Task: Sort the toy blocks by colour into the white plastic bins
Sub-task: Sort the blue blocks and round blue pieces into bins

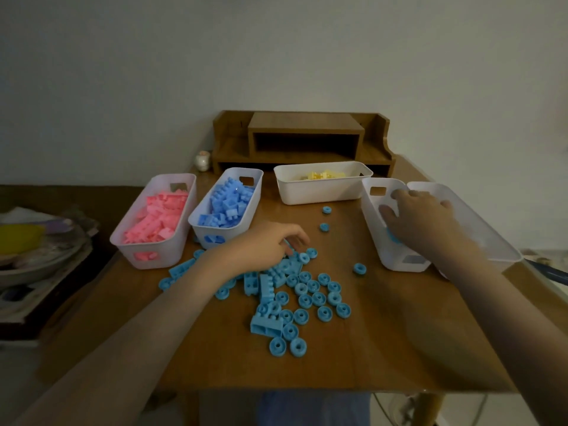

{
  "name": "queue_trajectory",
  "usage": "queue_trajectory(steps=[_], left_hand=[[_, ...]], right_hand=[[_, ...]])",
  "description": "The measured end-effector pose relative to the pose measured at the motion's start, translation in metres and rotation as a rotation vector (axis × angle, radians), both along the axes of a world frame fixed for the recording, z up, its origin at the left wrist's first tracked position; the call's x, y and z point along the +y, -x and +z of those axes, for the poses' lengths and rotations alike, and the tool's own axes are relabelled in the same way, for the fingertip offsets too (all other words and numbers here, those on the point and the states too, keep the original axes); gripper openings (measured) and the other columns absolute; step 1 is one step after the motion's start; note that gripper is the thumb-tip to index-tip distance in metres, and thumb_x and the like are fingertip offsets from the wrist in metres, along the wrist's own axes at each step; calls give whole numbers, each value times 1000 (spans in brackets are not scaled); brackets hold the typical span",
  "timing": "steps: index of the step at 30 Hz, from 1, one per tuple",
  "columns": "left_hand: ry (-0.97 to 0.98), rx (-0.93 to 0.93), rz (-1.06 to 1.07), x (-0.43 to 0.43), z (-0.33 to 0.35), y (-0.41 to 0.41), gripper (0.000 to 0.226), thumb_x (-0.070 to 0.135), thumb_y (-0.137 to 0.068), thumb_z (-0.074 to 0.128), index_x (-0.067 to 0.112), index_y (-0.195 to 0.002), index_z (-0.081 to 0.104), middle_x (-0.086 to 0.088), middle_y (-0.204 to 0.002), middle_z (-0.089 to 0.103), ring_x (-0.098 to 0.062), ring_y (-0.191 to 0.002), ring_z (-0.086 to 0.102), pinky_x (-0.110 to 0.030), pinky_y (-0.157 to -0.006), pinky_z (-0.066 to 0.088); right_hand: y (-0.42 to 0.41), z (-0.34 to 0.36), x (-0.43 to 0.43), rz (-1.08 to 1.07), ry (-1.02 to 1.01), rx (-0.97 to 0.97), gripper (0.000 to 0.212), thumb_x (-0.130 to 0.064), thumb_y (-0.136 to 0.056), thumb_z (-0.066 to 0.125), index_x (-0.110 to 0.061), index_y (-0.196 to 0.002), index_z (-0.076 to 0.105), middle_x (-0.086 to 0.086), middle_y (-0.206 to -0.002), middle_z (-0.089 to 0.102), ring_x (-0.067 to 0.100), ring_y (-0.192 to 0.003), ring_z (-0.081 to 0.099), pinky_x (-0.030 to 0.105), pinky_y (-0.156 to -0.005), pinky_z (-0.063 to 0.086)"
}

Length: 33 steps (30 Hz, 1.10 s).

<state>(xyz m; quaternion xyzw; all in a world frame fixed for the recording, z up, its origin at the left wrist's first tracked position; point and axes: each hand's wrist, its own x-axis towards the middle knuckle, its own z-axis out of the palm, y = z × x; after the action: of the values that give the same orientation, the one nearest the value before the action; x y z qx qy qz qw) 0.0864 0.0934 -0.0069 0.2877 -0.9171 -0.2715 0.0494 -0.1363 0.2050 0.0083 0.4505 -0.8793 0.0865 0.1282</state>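
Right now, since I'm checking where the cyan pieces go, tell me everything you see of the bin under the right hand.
The bin is white plastic, long, with rounded corners and a handle cut-out at each end. It stands upright at the right of the table, beside another white bin. The right hand reaches into it; a cyan piece shows beneath.

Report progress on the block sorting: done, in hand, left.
Done: pink blocks, blue blocks and yellow blocks sit in three separate bins. In hand: the right hand is over the near right bin, a turquoise piece showing beneath it; the left hand reaches into the turquoise pile, grip unclear. Left: that pile of wheels and bricks, plus stray wheels on the table.
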Motion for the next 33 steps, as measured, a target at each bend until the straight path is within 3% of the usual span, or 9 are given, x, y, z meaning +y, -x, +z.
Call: queue_trajectory(steps=[4,7,11,16,20,27,33], left_hand=[[67,81,72,2,-2,-23,44,-2,-95,33,25,-123,54,5,-129,49,-5,-114,51,-24,-92,45],[108,145,104,2,-10,-47,43,-1,-95,36,28,-120,55,9,-126,48,1,-112,46,-11,-88,39],[139,157,156,0,-23,-78,46,-3,-93,39,30,-121,55,11,-128,49,0,-116,46,-19,-97,40],[187,10,89,-1,-32,-87,31,23,-98,46,28,-128,54,8,-132,49,-6,-123,42,-21,-101,35],[252,-80,52,0,-31,-82,44,47,-91,53,32,-133,48,12,-137,43,-6,-128,36,-24,-104,29],[330,-155,87,4,-25,-64,46,46,-88,58,31,-130,46,9,-133,45,-13,-126,35,-33,-100,27],[371,-116,126,7,-18,-38,41,43,-88,59,26,-122,45,6,-125,50,-17,-119,40,-34,-97,30]], right_hand=[[-38,7,-6,179,-65,119,43,-38,-98,34,-15,-134,44,7,-134,52,29,-126,42,47,-105,28],[-68,3,-15,561,-128,-4,37,-31,-96,45,-24,-132,45,-2,-135,48,21,-127,40,38,-106,33],[-98,-23,-31,756,-353,-183,40,-25,-97,46,-26,-137,43,-2,-136,47,17,-125,41,32,-103,37],[-99,-41,-51,731,-355,-261,31,-25,-96,48,-27,-128,48,-1,-124,50,16,-111,49,27,-89,41],[-95,-40,-52,711,-288,-261,25,-18,-96,45,-27,-118,54,0,-116,59,14,-99,55,26,-82,46],[-66,-13,-36,517,75,-370,35,-19,-95,51,-24,-130,46,3,-112,60,12,-91,54,24,-76,43],[-21,-7,-19,381,206,-300,22,-17,-95,51,-18,-117,52,4,-98,60,10,-77,48,18,-58,33]])
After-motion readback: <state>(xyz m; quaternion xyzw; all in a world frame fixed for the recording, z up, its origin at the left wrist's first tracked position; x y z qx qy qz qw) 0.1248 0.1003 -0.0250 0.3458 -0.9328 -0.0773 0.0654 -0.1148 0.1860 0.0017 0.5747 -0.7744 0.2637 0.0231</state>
